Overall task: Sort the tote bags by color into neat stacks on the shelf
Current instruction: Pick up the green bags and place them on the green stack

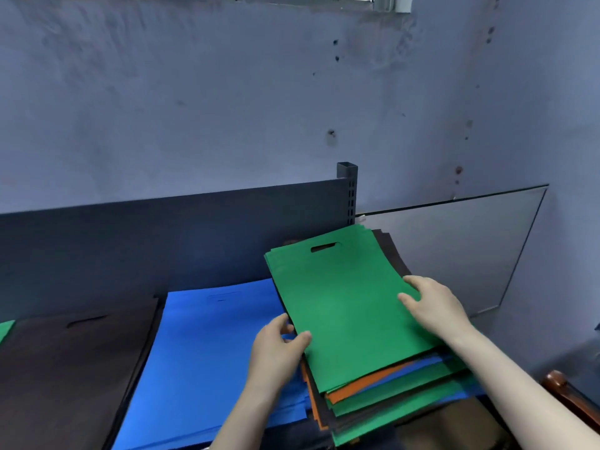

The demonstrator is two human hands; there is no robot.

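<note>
The green bag (344, 306) tops the mixed pile (389, 394) at the shelf's (162, 241) right end. The left hand (279, 345) pinches its left edge. The right hand (435, 306) rests on its right edge, fingers relaxed. Lifting unevenly could drag lower bags along and skew the pile.

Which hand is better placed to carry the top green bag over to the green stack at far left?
Probably the left hand: it pinches the top green bag at its left edge, nearer the green stack. The right hand only rests on it.
</note>
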